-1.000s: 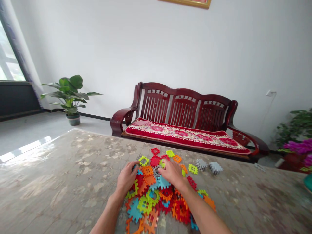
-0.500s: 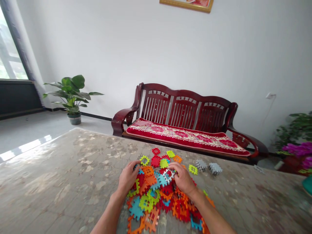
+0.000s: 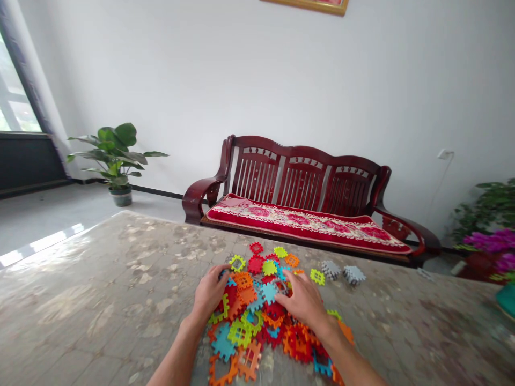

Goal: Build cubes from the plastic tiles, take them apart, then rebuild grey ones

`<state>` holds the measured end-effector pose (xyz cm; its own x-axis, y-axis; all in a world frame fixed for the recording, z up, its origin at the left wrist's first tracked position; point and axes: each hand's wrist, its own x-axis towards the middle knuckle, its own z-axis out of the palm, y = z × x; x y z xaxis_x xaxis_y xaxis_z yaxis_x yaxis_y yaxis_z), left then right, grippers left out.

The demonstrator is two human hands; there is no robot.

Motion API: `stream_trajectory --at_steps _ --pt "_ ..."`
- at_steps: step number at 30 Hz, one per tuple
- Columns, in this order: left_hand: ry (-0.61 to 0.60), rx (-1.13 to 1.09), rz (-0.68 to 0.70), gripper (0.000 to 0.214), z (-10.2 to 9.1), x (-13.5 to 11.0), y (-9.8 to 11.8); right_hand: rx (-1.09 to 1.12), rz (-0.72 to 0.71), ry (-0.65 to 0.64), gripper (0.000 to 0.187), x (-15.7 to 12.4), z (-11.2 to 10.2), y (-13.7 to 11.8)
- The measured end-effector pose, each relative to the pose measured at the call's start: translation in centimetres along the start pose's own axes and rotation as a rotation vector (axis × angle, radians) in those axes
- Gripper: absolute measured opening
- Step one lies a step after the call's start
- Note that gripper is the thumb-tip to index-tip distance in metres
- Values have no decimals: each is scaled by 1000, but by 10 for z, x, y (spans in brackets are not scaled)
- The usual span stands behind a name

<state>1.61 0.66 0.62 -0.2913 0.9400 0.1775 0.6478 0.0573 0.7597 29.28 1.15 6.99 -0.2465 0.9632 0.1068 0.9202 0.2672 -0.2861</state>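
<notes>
Flat toothed plastic building tiles in red, orange, green and blue lie heaped on the table in front of me. My right hand (image 3: 302, 300) is over the right side of the heap, thumb and fingers around a grey open-centred tile (image 3: 283, 286), which they partly hide. At the heap's left edge is my left hand (image 3: 210, 289), its fingers curled in; what they hold is mostly hidden, with something dark at the fingertips. Between the hands lie a light blue tile (image 3: 269, 292) and an orange window tile (image 3: 243, 280). A green window tile (image 3: 237, 262) sits just beyond the left fingertips.
Two stacks of grey tiles, the nearer-left stack (image 3: 331, 269) and the right stack (image 3: 354, 274), stand right of the heap. A green tile (image 3: 317, 276) lies beside them. Behind the patterned tablecloth (image 3: 120, 300) is a wooden bench (image 3: 303, 182). A potted plant (image 3: 119, 161) stands left.
My right hand has turned and shifted slightly, tilting the grey tile, which faced up more flatly before. A blue tile beyond it shows more now. My left hand is almost unmoved.
</notes>
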Motion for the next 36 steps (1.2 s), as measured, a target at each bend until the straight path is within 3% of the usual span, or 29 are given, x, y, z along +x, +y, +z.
stream_trajectory --at_steps 8,15,18,21,25,28,36 --pt "7 10 -2 34 0 -1 2 77 -25 -30 64 10 13 3" --pt "7 7 20 35 1 0 -2 89 -76 194 66 7 12 11" --pt "19 0 31 35 2 2 -6 113 50 292 65 14 10 43" --pt "15 4 33 36 3 4 -9 121 279 380 64 23 3 88" --pt "10 14 27 37 3 5 -9 20 458 379 62 34 -10 134" --pt "8 8 28 37 3 4 -9 -39 492 342 61 42 -18 145" --pt "5 -13 32 37 3 5 -10 -140 515 273 61 50 -25 143"
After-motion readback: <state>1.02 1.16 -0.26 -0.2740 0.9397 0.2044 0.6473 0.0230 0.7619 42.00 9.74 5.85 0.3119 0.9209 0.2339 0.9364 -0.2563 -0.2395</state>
